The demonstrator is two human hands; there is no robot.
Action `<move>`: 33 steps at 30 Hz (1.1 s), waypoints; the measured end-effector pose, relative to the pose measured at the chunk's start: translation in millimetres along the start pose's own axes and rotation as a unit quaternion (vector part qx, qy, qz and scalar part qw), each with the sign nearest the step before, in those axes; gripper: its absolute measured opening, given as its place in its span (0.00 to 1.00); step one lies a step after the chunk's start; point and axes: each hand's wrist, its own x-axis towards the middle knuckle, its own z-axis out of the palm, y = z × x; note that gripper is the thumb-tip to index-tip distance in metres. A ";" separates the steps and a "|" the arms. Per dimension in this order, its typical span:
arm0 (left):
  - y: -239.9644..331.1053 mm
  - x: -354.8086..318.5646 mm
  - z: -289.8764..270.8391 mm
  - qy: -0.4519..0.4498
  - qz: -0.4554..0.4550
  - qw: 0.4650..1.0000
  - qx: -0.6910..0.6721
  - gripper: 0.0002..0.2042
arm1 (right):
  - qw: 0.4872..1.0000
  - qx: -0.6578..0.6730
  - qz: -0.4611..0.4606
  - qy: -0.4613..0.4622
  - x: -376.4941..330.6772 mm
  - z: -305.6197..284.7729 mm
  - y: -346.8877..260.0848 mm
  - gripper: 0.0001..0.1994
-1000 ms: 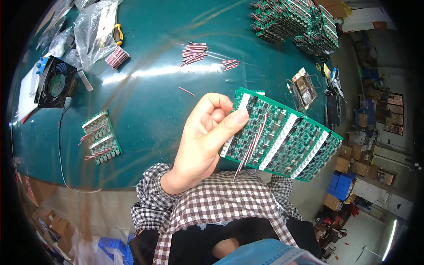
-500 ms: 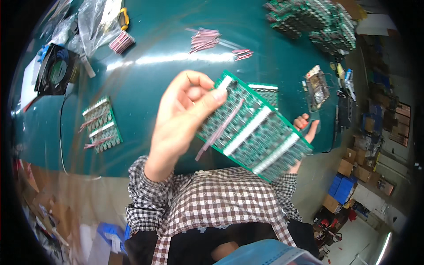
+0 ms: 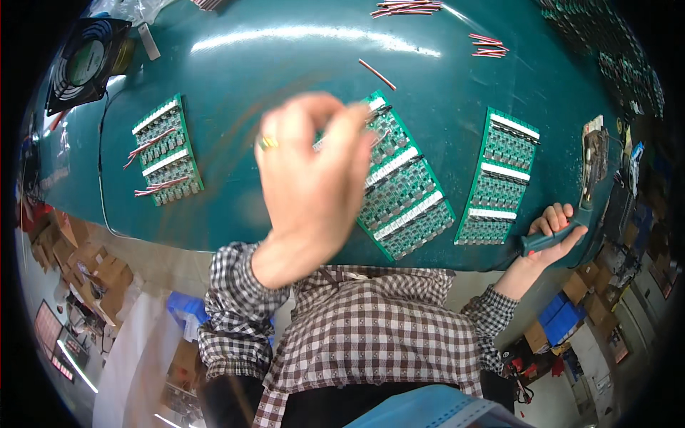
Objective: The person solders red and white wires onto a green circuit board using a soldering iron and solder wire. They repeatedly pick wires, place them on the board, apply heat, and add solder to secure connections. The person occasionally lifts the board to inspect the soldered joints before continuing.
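My left hand (image 3: 310,167), blurred, hovers over the upper left part of a green circuit board (image 3: 399,207). Its fingers are curled in, and the fingertips are partly hidden, so what they hold cannot be made out. This board lies tilted on the table, with white connector strips across it and a thin wire near my fingers. At the right, my right hand (image 3: 553,227) is wrapped round the dark green handle of a soldering iron (image 3: 536,242). Between the hands lies a second circuit board (image 3: 499,175) with similar white strips.
A board with red-and-white wires (image 3: 170,153) lies at the left, near a black fan (image 3: 89,60). One loose wire (image 3: 377,74) and two wire bundles (image 3: 407,8) (image 3: 489,47) lie farther back. Stacked boards (image 3: 606,50) stand far right, above a metal holder (image 3: 594,153).
The board that my left hand held up now lies on the table, and that hand is curled above it. My right hand now shows around the iron's handle. The view has shifted.
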 end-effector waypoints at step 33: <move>20.9 -28.1 -9.3 -0.100 -0.041 0.992 0.059 0.25 | 0.999 0.003 0.012 0.033 0.2 18.6 15.5 0.22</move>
